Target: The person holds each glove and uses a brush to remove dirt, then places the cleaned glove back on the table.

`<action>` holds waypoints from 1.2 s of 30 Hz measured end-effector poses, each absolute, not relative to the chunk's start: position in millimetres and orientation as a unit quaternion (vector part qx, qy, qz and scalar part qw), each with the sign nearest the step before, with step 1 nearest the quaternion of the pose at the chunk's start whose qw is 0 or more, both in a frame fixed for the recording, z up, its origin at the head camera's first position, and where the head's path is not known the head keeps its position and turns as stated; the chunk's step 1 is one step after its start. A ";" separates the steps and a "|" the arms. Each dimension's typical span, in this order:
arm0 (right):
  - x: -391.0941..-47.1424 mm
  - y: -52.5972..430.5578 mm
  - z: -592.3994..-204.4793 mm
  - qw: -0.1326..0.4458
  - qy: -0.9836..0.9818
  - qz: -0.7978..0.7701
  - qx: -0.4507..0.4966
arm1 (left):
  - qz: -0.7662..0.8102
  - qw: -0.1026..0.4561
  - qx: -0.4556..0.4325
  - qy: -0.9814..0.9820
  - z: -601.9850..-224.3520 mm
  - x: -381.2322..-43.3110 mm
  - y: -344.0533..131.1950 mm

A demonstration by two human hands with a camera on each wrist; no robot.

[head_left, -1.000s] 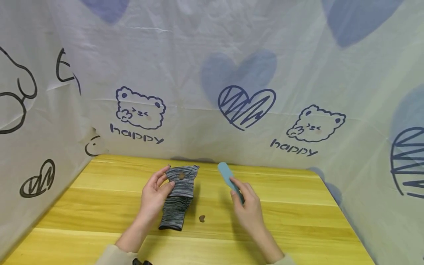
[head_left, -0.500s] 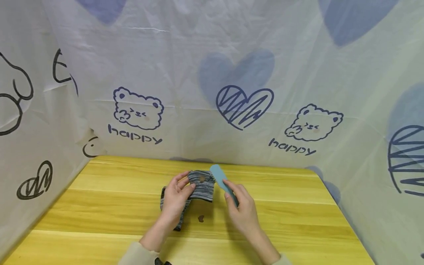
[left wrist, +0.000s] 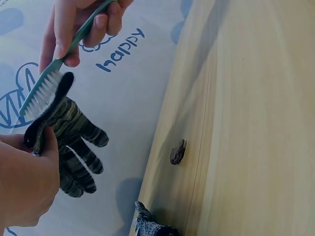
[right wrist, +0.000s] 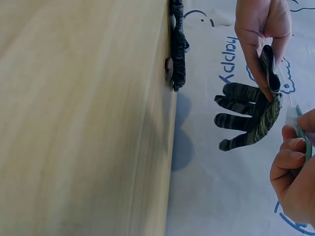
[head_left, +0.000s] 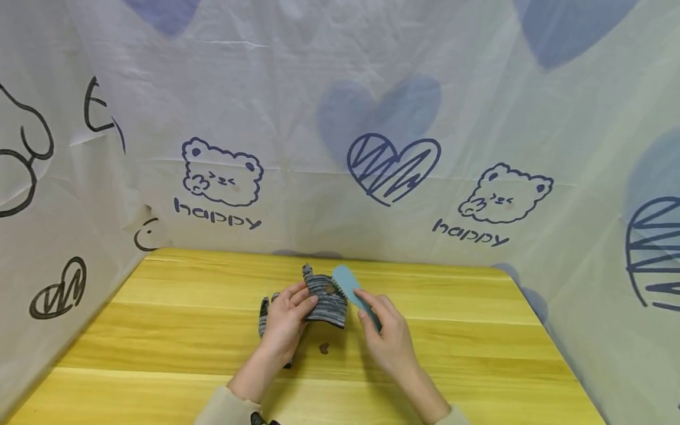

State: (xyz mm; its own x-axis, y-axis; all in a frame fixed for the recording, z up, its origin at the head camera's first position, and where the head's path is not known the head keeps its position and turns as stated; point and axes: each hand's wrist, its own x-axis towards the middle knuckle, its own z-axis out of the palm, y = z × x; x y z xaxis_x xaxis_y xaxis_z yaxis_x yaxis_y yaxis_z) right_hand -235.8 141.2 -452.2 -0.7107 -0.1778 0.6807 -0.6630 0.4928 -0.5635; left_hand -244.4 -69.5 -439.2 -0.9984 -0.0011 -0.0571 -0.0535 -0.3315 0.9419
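Observation:
My left hand [head_left: 287,313] pinches a grey-and-black striped knit glove [head_left: 326,307] above the table, thumb on the near face. A brown spot [head_left: 330,289] marks the glove's fabric. From the right, my right hand [head_left: 392,336] grips a light blue brush [head_left: 347,280], its head at the glove's edge beside the spot. White bristles [left wrist: 43,96] face the glove near its dark cuff in the left wrist view. The glove's fingers [right wrist: 238,115] hang spread in the right wrist view. A second striped glove [head_left: 263,317] lies on the table, partly hidden by my left hand.
A small brown lump [head_left: 324,348] lies on the yellow wood-grain table [head_left: 478,342], just in front of the held glove. Behind the table hangs a pale sheet [head_left: 308,206] printed with hearts and bears, which also runs along both sides.
My left hand has moved right, bringing the glove to the brush and turning it. The brush has shifted slightly left against the glove's edge. The brown lump stays in place.

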 end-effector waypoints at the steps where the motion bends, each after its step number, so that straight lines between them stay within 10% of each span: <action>1: -235.6 140.9 -452.6 0.278 -0.819 0.430 0.260 | 0.820 0.021 -0.023 0.572 -439.3 -244.6 -70.0; 36: -236.0 142.4 -454.6 0.277 -0.841 0.376 0.274 | 0.782 0.105 0.011 0.614 -445.9 -242.2 -79.1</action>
